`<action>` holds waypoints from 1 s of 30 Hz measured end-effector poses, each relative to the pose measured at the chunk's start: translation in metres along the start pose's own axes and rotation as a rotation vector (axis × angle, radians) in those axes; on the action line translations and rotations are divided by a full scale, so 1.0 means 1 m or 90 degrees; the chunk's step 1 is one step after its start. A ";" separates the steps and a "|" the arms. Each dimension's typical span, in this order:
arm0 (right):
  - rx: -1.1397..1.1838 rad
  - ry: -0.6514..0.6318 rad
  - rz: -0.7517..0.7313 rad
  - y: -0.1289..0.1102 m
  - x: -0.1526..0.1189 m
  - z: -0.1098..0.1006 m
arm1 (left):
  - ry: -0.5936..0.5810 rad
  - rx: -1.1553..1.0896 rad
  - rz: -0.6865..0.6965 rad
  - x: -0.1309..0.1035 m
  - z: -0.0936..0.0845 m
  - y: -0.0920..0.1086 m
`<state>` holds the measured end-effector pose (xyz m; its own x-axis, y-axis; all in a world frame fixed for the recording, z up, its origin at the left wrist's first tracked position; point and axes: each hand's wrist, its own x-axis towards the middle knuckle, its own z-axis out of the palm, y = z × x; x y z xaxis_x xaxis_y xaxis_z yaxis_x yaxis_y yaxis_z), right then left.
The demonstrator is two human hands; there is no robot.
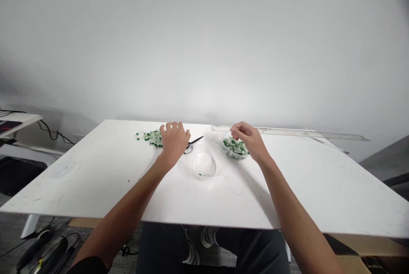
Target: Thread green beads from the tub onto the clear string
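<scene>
My left hand (174, 139) reaches palm-down with its fingers apart, beside a pile of green and pale beads (155, 138). A pair of scissors (195, 140) lies at that hand's right, its dark blade pointing right and its handles partly hidden. Over a clear bowl (234, 154) full of green and white beads (233, 145), my right hand (249, 137) holds thumb and fingertips pinched together. Whatever is between those fingertips is too small to make out. Between the hands stands a clear round dish (220, 167) with a few beads at its bottom.
A long clear ruler (297, 133) lies along the back of the white table (319, 188), near the wall. A thin thread (234, 191) curls in front of the bowl. Cables and dark items (51, 248) are on the floor at left.
</scene>
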<state>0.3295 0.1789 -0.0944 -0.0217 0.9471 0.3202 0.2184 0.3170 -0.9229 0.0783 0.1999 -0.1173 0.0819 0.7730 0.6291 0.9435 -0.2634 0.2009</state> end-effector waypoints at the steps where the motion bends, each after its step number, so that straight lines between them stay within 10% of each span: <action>1: -0.011 -0.048 0.006 -0.003 -0.003 0.003 | -0.023 -0.056 0.017 0.000 -0.003 0.003; 9: 0.046 -0.207 0.020 -0.008 -0.013 0.026 | -0.358 -0.596 0.075 -0.007 -0.025 0.033; 16: 0.015 -0.211 0.019 -0.007 -0.013 0.033 | -0.275 -0.554 0.071 -0.010 -0.022 0.036; 22: -0.333 -0.024 -0.055 0.018 0.002 0.007 | -0.196 -0.474 0.093 -0.009 -0.019 0.032; 30: -0.579 -0.312 0.105 0.042 0.011 -0.019 | -0.172 -0.421 0.106 -0.007 -0.016 0.029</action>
<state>0.3570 0.2017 -0.1254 -0.2736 0.9562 -0.1044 0.9020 0.2173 -0.3731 0.0996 0.1776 -0.1041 0.3644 0.7850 0.5010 0.5270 -0.6174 0.5840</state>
